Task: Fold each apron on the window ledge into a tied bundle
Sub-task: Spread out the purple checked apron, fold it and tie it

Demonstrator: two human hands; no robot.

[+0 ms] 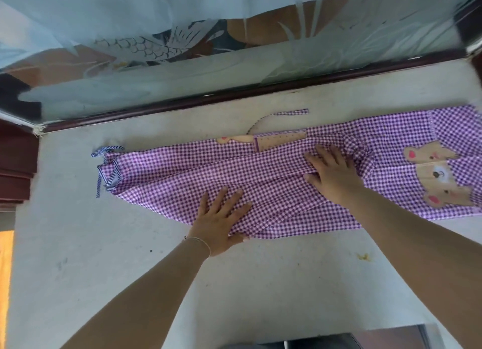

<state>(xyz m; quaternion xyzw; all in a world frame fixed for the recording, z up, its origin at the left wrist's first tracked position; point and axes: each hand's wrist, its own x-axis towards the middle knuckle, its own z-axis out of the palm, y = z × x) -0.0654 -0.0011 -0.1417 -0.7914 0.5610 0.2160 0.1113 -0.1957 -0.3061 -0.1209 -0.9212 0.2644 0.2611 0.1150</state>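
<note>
- Purple gingham apron (182, 171) lies spread lengthwise on the pale window ledge (104, 257), from centre-left to the right edge of the frame, already folded narrower into a long band.
- My left hand (221, 218) is flat on the near edge of the cloth at lower centre, fingers straight and spread, pressing, gripping nothing.
- My right hand (331, 171) is flat on the cloth right of centre, fingers straight, pressing down a bunched crease; no grip either.
- Bear patch (438, 176) sits at the right end; striped blue tie (107, 166) trails off the left end onto the ledge.
- A thin strap (289, 112) lies loose on the ledge above the apron, near the dark window frame (234, 98).
- Handling guess: thin cotton, light, limp, no stiffness; it wrinkles and slides on the smooth ledge, so folds need a palm holding them.
- Not fragile, not heavy; one hand could lift it.
- Best hold, I judge: pinch the folded edges at the corners, near the left end by the tie, and fold toward the bear end.
- Keep the ties free and outside the folds; I'll need them for the bundle knot.
- Only this one apron shows in frame.
</note>
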